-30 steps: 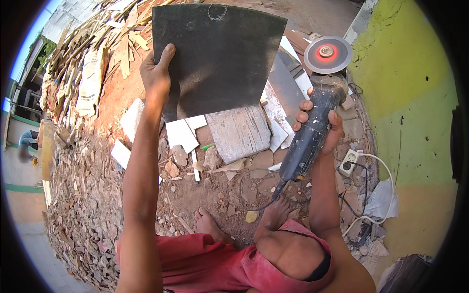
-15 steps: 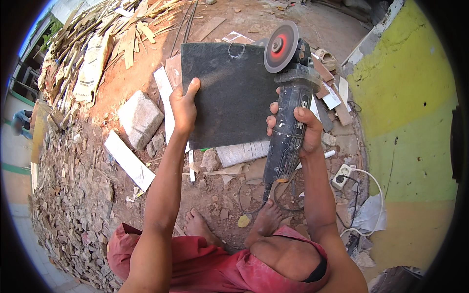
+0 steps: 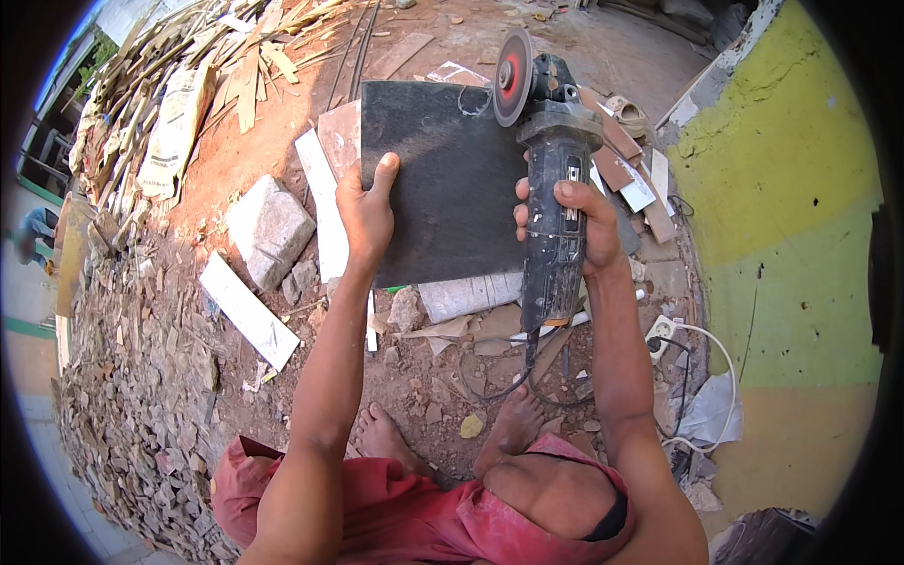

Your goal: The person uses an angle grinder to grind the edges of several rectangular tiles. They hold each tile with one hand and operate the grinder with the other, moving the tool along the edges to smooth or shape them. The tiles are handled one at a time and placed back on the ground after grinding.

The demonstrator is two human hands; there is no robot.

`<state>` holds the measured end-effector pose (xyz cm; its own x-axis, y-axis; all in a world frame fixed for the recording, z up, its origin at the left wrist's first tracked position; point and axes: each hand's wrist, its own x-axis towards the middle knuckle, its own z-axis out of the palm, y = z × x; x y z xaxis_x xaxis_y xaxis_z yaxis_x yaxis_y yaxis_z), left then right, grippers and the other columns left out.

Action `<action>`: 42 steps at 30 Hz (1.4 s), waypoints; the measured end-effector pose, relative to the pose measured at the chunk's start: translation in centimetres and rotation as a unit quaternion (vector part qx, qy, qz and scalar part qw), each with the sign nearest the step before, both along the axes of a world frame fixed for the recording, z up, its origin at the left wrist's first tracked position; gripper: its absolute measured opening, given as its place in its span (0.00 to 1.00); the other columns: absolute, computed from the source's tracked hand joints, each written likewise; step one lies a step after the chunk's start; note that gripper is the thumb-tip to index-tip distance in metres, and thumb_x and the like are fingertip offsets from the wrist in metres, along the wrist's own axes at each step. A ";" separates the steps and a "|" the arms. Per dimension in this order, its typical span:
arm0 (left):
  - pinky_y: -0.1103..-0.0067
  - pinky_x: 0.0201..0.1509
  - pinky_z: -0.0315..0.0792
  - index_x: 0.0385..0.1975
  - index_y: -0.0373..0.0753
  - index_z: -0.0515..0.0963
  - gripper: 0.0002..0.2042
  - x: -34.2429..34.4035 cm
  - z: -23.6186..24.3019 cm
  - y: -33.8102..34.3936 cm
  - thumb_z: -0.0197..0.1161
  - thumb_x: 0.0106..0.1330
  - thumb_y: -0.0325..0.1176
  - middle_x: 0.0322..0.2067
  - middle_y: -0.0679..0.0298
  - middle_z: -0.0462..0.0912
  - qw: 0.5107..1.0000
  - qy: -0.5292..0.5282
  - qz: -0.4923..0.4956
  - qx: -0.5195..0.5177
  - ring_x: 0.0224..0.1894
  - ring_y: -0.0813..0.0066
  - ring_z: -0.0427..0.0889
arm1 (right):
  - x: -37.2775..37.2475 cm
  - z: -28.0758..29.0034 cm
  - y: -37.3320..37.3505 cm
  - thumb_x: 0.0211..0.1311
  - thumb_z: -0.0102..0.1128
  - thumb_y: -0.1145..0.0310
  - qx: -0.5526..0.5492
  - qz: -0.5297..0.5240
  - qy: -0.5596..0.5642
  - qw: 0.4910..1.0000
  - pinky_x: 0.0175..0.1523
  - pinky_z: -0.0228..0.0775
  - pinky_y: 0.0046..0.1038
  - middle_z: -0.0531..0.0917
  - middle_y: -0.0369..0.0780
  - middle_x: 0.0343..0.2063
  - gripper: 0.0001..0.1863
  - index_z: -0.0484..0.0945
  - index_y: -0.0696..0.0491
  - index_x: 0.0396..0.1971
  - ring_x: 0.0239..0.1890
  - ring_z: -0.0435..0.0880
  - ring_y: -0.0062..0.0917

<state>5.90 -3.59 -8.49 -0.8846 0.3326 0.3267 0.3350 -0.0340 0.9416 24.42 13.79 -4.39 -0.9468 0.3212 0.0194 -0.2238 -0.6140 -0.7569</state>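
Observation:
My left hand [image 3: 367, 217] is closed on the left edge of a dark, flat square tile [image 3: 433, 188], thumb on its face. My right hand [image 3: 593, 221] grips a dusty black angle grinder [image 3: 551, 254] held upright beside the tile's right side. Its cutting disc [image 3: 507, 77], red around the hub, is tilted nearly edge-on at the tile's top right corner, beside a small pale looped mark; I cannot tell whether it touches. The grinder's cord hangs down near my bare feet [image 3: 513, 424].
Rubble [image 3: 151, 405], a stone block [image 3: 268, 231], white strips [image 3: 247, 311] and a wood pile [image 3: 254, 75] cover the ground. A power strip [image 3: 661, 339] lies by the yellow-green wall [image 3: 782, 235] at right. A co-worker [image 3: 36, 235] is at far left.
The tile has shifted down and rightward from a second ago. The grinder has moved left, and its disc has turned from face-up to nearly edge-on beside the tile's top corner.

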 end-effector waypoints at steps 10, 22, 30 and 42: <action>0.79 0.33 0.72 0.36 0.30 0.79 0.16 0.5 0.5 0.1 0.61 0.69 0.42 0.26 0.63 0.82 1.000 0.010 -0.008 -0.011 0.28 0.79 0.77 | 0.9 0.4 1.2 0.56 0.61 0.68 0.037 -0.019 -0.006 0.999 0.31 0.85 0.29 0.82 0.47 0.34 0.19 0.71 0.63 0.43 0.29 0.87 0.28; 0.80 0.30 0.71 0.33 0.32 0.80 0.15 0.9 0.7 0.4 0.61 0.69 0.41 0.24 0.66 0.82 1.000 0.020 -0.020 0.007 0.26 0.82 0.77 | 1.2 0.6 1.3 0.56 0.60 0.68 0.033 -0.022 0.008 0.999 0.31 0.85 0.31 0.81 0.48 0.35 0.20 0.69 0.64 0.45 0.29 0.87 0.29; 0.84 0.37 0.69 0.36 0.33 0.80 0.14 1.0 0.8 0.1 0.61 0.70 0.40 0.30 0.70 0.82 0.999 -0.020 -0.029 -0.013 0.32 0.86 0.75 | 1.3 0.5 1.3 0.56 0.60 0.68 0.038 -0.025 0.006 0.999 0.31 0.85 0.31 0.81 0.48 0.35 0.21 0.68 0.65 0.45 0.29 0.87 0.29; 0.80 0.31 0.70 0.31 0.32 0.79 0.15 0.8 0.4 0.3 0.62 0.68 0.41 0.23 0.66 0.81 1.000 0.005 -0.015 0.009 0.26 0.83 0.75 | 1.2 0.5 1.7 0.56 0.59 0.68 0.044 0.002 -0.002 0.999 0.35 0.85 0.32 0.80 0.48 0.38 0.29 0.62 0.63 0.56 0.33 0.86 0.31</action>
<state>6.71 -3.25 -8.08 -0.8708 0.3528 0.3423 0.3438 -0.0606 0.9371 25.59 15.48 -3.85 -0.9483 0.3143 0.0443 -0.2187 -0.5455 -0.8090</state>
